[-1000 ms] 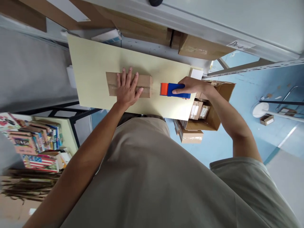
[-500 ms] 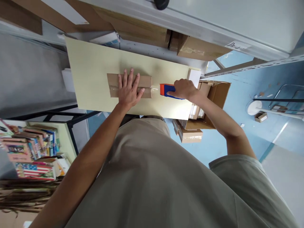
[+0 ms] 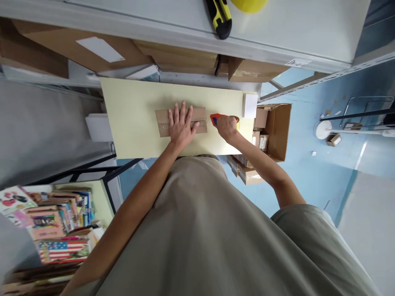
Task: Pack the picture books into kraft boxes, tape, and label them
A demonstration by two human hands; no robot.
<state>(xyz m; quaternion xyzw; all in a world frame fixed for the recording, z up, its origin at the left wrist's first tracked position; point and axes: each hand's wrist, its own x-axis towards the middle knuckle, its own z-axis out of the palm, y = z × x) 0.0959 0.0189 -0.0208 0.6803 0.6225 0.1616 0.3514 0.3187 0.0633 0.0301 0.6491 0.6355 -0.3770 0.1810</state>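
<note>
A small flat cardboard box (image 3: 163, 123) lies on a pale yellow tabletop (image 3: 132, 119), with a seam running along its top. My left hand (image 3: 182, 126) rests on the box with its fingers spread and its palm down. Just right of the box, my right hand (image 3: 227, 128) is wrapped round a red and blue tape dispenser (image 3: 215, 119). Part of its yellowish tape roll shows behind the knuckles. The dispenser's front end points toward the box, and a small gap lies between them.
A white box (image 3: 249, 105) stands at the tabletop's right end. Beyond it, an open carton (image 3: 280, 131) holds smaller boxes. A yellow and black box cutter (image 3: 220, 18) lies on the shelf above (image 3: 154, 16). Books (image 3: 64, 222) fill a rack at lower left.
The tape strip stretched between box and dispenser no longer shows. My right hand has turned the dispenser and brought it nearer the box. My left hand stays flat on the box; the view has shifted.
</note>
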